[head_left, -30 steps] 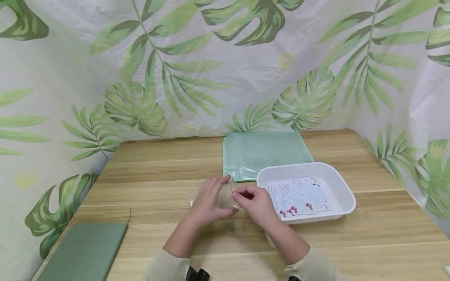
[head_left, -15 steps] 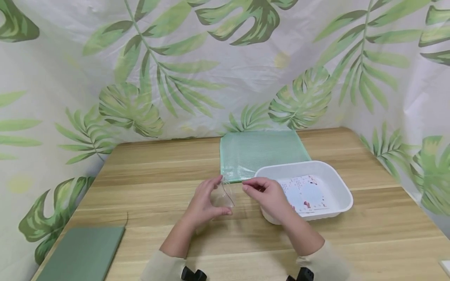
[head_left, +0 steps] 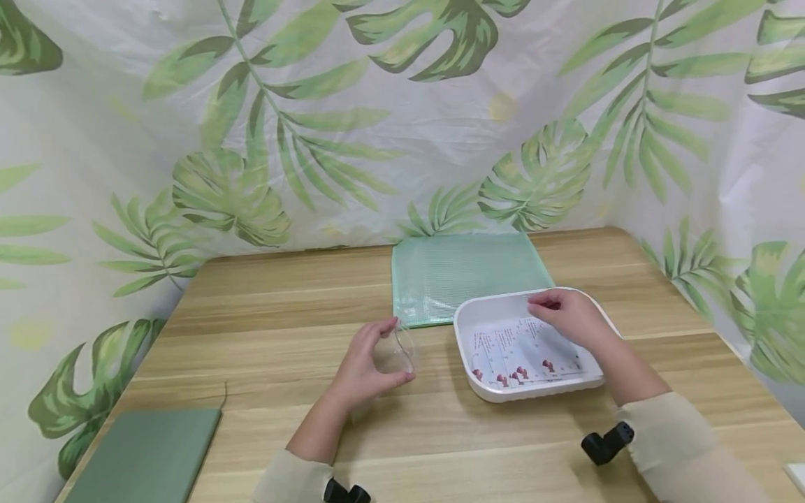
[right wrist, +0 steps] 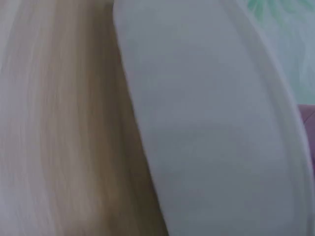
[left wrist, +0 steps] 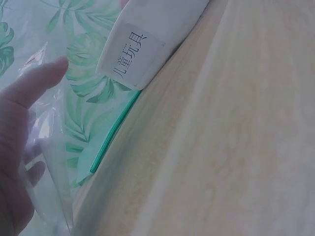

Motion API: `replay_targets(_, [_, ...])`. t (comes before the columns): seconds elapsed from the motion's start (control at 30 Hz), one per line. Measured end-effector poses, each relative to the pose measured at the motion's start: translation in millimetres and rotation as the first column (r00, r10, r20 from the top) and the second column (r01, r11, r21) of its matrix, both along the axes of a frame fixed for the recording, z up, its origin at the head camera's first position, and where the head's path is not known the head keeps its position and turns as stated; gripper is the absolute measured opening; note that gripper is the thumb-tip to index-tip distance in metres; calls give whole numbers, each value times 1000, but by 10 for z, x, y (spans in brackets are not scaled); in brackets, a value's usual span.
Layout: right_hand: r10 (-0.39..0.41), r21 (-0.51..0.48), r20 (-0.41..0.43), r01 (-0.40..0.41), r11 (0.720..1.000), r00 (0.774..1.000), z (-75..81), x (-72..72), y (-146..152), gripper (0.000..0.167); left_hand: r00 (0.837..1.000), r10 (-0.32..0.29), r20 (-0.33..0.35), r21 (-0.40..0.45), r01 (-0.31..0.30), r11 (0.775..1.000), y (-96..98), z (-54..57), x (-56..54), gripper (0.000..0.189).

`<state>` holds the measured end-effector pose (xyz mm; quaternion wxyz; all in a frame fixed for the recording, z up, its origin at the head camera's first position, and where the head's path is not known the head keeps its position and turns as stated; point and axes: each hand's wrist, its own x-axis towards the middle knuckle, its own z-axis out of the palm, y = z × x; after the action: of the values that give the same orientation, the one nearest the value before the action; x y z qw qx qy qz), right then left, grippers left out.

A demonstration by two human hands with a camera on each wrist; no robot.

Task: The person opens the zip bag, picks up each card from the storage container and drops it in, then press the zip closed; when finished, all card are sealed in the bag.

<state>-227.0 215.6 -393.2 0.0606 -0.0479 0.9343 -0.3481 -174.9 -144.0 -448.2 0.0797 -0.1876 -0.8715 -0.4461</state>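
A clear plastic bag (head_left: 391, 355) stands in my left hand (head_left: 361, 370), its mouth spread between curled fingers and thumb. A thin dark line runs along that mouth. In the left wrist view, the see-through film of the bag (left wrist: 49, 118) lies against the fingers. My right hand (head_left: 575, 318) hovers over the white plastic tray (head_left: 468, 360), thumb and curled fingers close together and nothing visible between them. Several printed paper cards (head_left: 503, 353) with small red pictures lie fanned inside the tray. Only a sliver of the right hand (right wrist: 307, 128) shows in the right wrist view.
Behind the tray lies a green mesh pouch (head_left: 465, 272). A flat green board or book (head_left: 144, 454) sits at the left front, with a thin cord by its corner. The tray's side carries a printed label (left wrist: 133, 51). A leaf-patterned curtain (head_left: 352, 140) encloses the wooden table.
My right hand has let go of the bag's mouth and moved right, over the tray. My left hand still holds the bag with its mouth spread.
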Motion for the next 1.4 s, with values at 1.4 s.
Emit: replay_targets(1.4, [149,265,75,-164,950,986,-327,-136,282,33,999,-30,-21,13,30,999,7,-5,0,100])
